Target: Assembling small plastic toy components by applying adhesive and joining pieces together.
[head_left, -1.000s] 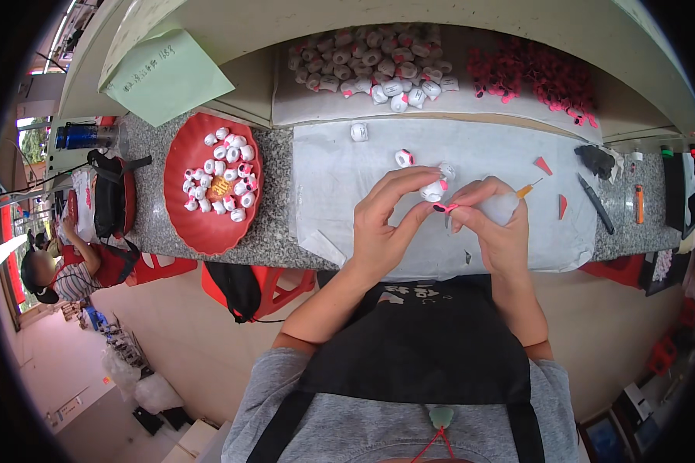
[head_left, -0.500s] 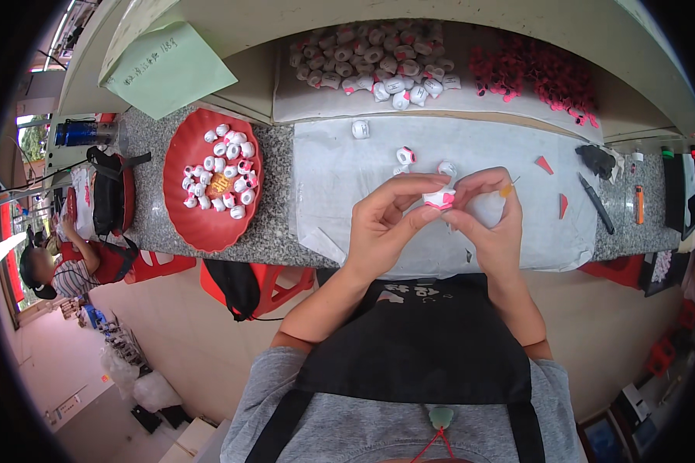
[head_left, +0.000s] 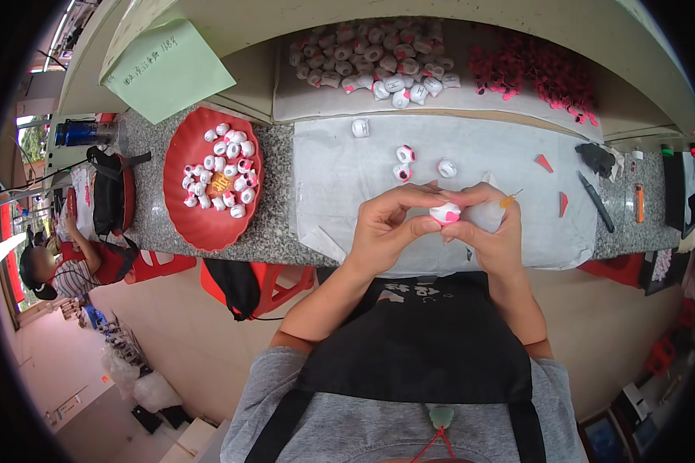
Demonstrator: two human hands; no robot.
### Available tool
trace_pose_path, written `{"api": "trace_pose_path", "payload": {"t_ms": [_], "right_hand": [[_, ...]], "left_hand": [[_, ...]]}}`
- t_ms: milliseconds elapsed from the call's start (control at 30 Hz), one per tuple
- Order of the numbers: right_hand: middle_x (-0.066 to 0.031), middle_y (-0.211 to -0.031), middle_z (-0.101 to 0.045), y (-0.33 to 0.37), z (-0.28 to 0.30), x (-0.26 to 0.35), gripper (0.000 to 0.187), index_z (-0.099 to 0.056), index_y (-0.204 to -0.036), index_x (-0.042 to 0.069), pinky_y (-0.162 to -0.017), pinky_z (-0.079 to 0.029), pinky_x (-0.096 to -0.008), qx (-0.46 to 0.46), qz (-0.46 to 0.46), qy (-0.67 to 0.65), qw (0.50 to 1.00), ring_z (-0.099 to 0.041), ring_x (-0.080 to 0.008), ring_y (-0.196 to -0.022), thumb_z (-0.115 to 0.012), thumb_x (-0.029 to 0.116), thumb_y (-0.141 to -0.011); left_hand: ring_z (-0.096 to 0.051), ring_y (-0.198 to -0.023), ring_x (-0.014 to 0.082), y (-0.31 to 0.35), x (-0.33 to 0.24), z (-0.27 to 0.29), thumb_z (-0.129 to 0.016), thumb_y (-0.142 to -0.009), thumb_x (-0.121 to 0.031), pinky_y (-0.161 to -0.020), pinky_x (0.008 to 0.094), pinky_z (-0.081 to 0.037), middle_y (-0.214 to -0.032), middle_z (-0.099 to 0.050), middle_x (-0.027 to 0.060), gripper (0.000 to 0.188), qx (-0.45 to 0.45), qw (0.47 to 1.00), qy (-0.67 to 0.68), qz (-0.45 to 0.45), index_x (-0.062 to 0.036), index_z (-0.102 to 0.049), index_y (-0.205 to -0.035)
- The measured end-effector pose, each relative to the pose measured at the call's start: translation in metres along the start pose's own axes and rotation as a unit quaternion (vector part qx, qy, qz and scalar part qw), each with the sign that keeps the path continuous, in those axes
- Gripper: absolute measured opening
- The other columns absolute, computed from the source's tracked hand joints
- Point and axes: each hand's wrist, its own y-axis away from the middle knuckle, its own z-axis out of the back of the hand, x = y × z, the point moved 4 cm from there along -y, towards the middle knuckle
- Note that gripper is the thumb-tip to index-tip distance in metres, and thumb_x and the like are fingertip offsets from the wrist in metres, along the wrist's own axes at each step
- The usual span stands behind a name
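Above the papered worktop, my left hand (head_left: 386, 228) and my right hand (head_left: 498, 239) pinch one small white figurine piece (head_left: 445, 213) with pink patches between fingertips and thumbs. My right hand also keeps a translucent squeeze bottle (head_left: 485, 217) in its palm, its orange needle tip (head_left: 507, 201) pointing up and right. Just beyond my fingers, a plain white piece (head_left: 447, 168) stands on the paper. Two similar pieces with dark round openings, an upper one (head_left: 406, 154) and a lower one (head_left: 402, 172), lie to its left. Another white piece (head_left: 361, 129) sits farther back.
At left is a red scalloped tray (head_left: 179, 224) with several white pieces. A shelf behind bears piled white pieces (head_left: 378, 58) and pink parts (head_left: 537, 81). On the right lie pink scraps (head_left: 545, 163), a dark pen-like tool (head_left: 596, 202) and an orange tool (head_left: 639, 204). Another person (head_left: 73, 262) is far left.
My hands have drawn closer together around the piece, which has turned and moved slightly down and right. The pieces on the paper behind are less covered by my fingers.
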Motion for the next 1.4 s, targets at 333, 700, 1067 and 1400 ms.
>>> {"api": "trace_pose_path", "payload": {"t_ms": [333,700,1067,1400], "right_hand": [[-0.0063,-0.068,-0.055,-0.001,0.0,-0.004,0.023,-0.054,-0.088,-0.003,-0.052,-0.042,-0.0197,-0.016,-0.019,0.012,1.0,-0.052,-0.0096,-0.057,-0.061,-0.001,-0.066],[-0.0107,-0.077,-0.056,-0.003,0.003,-0.016,0.026,-0.05,-0.093,-0.005,-0.055,-0.045,-0.0252,-0.017,-0.037,0.025,0.999,-0.054,-0.0158,-0.06,-0.056,-0.002,-0.068],[-0.0108,-0.077,-0.055,0.0,0.003,-0.018,0.025,-0.05,-0.092,-0.004,-0.053,-0.044,-0.0249,-0.011,-0.037,0.01,0.999,-0.053,-0.0157,-0.06,-0.054,-0.001,-0.068],[-0.0037,-0.066,-0.052,-0.002,0.0,-0.031,0.02,-0.052,-0.091,-0.001,-0.052,-0.042,-0.0202,-0.029,-0.054,-0.027,0.998,-0.051,-0.0096,-0.057,-0.054,0.001,-0.071]], "left_hand": [[-0.051,-0.089,0.0164,0.001,-0.007,-0.005,-0.055,-0.072,-0.001,-0.092,0.035,-0.029,-0.09,-0.056,0.0089,0.022,-0.035,0.996,-0.072,-0.026,0.0007,-0.052,-0.094],[-0.047,-0.093,0.0144,0.008,0.006,-0.001,-0.052,-0.075,-0.002,-0.085,0.0283,-0.034,-0.097,-0.051,0.0082,0.023,-0.079,0.996,-0.002,0.041,0.0008,-0.049,-0.098],[-0.049,-0.091,0.0152,0.009,0.008,0.002,-0.054,-0.075,-0.004,-0.079,0.0263,-0.038,-0.096,-0.051,0.0105,0.025,-0.068,0.994,-0.081,-0.008,0.0022,-0.046,-0.098],[-0.05,-0.085,0.0128,0.01,0.013,0.007,-0.052,-0.076,-0.005,-0.073,0.025,-0.04,-0.092,-0.053,0.0092,0.022,-0.089,0.993,-0.071,0.033,0.0019,-0.046,-0.096]]}}
